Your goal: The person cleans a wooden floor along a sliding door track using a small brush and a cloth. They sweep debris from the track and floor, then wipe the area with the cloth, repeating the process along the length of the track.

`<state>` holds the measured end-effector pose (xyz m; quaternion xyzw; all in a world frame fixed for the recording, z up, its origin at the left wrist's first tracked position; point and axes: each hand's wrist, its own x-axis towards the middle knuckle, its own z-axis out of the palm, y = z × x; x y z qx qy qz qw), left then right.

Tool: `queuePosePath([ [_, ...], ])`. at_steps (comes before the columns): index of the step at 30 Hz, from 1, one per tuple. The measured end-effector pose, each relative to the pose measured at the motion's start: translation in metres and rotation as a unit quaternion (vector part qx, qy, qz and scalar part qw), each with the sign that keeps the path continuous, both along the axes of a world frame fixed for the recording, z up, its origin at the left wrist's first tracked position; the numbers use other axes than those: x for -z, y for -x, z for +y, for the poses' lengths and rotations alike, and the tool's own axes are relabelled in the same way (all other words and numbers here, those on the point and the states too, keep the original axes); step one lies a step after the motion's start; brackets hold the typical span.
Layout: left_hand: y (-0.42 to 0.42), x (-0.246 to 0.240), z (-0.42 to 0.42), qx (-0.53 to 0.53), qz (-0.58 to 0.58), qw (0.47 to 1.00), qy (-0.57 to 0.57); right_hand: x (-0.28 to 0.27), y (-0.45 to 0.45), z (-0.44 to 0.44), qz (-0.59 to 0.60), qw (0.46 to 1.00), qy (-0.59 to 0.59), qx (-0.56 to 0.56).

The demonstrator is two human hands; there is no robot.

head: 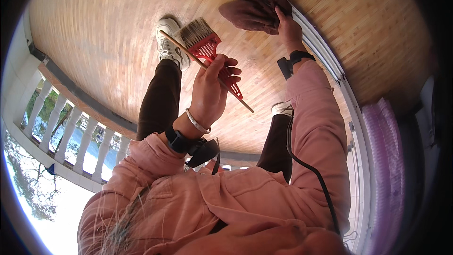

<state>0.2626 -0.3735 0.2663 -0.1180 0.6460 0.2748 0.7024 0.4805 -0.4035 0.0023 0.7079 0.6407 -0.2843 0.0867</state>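
A red plastic-handled brush with pale bristles and a thin wooden stick cross each other in my left hand. The thumb lies over them and the other fingers curl loosely behind, above the floor. At the upper right, my right hand grips a bunched dark brown cloth beside the metal sliding-door track, one finger stretched along the fabric. Part of the cloth lies against the track's edge.
Wood-patterned flooring spans both sides of the track. A white balustrade curves along the left. My shoe stands near the brush. A purple curtain hangs at the right, and a black cable runs along my right sleeve.
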Motion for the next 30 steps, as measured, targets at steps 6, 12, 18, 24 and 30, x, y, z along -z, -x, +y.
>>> queuePosePath([
  [6,0.0,0.002,-0.005,0.017,0.003,1.0,-0.018,-0.017,-0.096,-0.085,-0.054,0.997,0.058,-0.023],
  [12,0.002,0.003,-0.009,0.021,-0.004,1.0,-0.013,-0.039,-0.116,-0.105,-0.092,0.987,0.126,0.049],
  [18,-0.001,0.003,-0.011,0.021,0.028,0.999,-0.012,-0.083,-0.006,-0.022,0.143,0.965,-0.198,0.096],
  [24,0.001,0.007,-0.012,0.032,0.035,0.995,-0.088,-0.194,0.104,0.002,0.58,0.788,-0.049,0.201],
  [30,-0.001,0.007,-0.019,0.032,0.046,0.997,-0.053,-0.208,0.09,-0.005,0.592,0.794,0.0,0.135],
])
